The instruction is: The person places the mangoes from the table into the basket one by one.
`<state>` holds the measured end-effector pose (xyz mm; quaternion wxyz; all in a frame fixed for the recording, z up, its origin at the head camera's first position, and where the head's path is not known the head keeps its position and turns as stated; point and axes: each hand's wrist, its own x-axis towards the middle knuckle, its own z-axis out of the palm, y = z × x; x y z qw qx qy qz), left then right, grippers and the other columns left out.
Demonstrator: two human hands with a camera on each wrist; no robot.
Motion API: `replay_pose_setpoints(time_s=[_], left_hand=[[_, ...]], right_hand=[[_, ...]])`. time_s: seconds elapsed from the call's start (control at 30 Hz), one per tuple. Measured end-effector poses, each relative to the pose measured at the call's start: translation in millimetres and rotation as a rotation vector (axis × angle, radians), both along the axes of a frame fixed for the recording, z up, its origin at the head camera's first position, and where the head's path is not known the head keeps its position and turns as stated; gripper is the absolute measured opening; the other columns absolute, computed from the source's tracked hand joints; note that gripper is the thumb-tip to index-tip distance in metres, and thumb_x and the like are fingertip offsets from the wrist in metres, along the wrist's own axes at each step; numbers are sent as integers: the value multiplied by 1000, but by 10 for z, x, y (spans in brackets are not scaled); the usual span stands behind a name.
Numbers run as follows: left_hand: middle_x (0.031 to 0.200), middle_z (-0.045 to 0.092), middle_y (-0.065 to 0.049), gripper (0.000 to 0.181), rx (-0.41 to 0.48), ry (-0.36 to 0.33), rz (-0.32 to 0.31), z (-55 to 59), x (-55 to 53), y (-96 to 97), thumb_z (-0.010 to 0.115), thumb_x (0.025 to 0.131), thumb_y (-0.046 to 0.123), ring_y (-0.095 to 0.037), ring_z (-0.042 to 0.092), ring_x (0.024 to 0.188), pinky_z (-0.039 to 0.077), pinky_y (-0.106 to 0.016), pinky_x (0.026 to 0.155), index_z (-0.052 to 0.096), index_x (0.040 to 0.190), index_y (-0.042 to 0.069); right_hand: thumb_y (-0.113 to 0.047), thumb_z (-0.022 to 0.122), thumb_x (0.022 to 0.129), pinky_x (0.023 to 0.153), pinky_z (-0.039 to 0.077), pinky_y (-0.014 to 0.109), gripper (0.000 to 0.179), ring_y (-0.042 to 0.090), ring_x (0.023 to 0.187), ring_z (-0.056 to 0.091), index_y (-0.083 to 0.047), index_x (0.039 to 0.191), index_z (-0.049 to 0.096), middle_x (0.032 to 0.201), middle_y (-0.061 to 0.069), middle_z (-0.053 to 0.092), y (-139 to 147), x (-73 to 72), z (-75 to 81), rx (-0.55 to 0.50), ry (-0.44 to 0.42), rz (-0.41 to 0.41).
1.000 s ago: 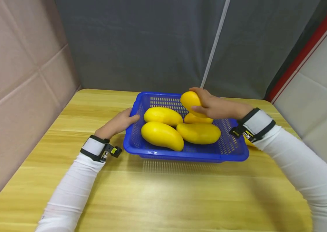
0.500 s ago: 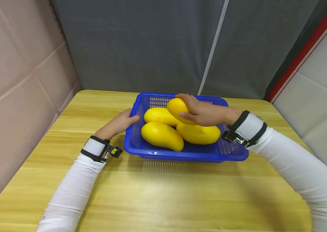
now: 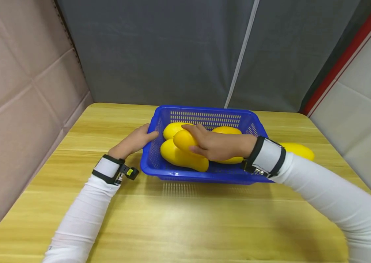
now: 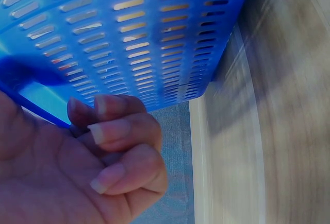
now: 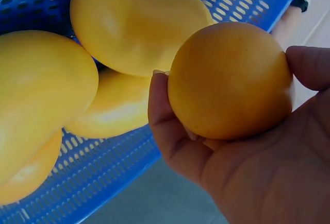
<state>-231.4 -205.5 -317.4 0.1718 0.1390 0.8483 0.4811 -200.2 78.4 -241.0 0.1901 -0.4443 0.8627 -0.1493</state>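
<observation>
A yellow mango (image 3: 184,140) is gripped in my right hand (image 3: 219,144), over the left part of the blue plastic basket (image 3: 205,177). The right wrist view shows the fingers and thumb around the held mango (image 5: 232,80). Several other mangoes lie in the basket, among them a front-left mango (image 3: 177,157), a back-left mango (image 3: 172,129) and a back-right mango (image 3: 227,130), partly hidden by my hand. My left hand (image 3: 136,139) holds the basket's left rim, thumb over the edge. Its curled fingers (image 4: 129,131) show under the rim in the left wrist view.
Another mango (image 3: 298,150) lies on the wooden table (image 3: 185,226) to the right of the basket, partly behind my right forearm. A dark grey curtain (image 3: 159,54) hangs behind the table. Pale panels (image 3: 11,95) flank it on the left.
My right hand has carried the mango left and toward me, from over the basket's back right to over the front-left mango. My left hand stays at the rim.
</observation>
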Motion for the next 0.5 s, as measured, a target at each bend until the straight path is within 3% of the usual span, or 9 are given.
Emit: replay_pose_setpoints(time_s=[0.17,0.37,0.5], left_hand=[[113,61,-22,50,-5,9,-1,9,-2,6,41,101,28,-27,68,87,56,-37,73,30,142,0],[113,61,-23,49,-13,13,4,-3,-15,6,41,101,28,-27,68,87,56,-37,73,32,140,-1],[115,60,-23,50,-5,12,-1,-9,-18,7,41,101,27,-27,67,89,55,-37,75,31,141,-1]], right_hand=[[-37,35,103,106,34,38,66,23,112,48,-10,152,0,135,16,32,-65,57,-33,48,0,17],[-34,38,102,93,45,31,65,16,86,57,-7,151,5,121,13,39,-150,128,-66,91,39,56],[-31,40,102,96,43,33,64,17,90,56,-4,150,7,125,16,40,-181,160,-75,117,77,83]])
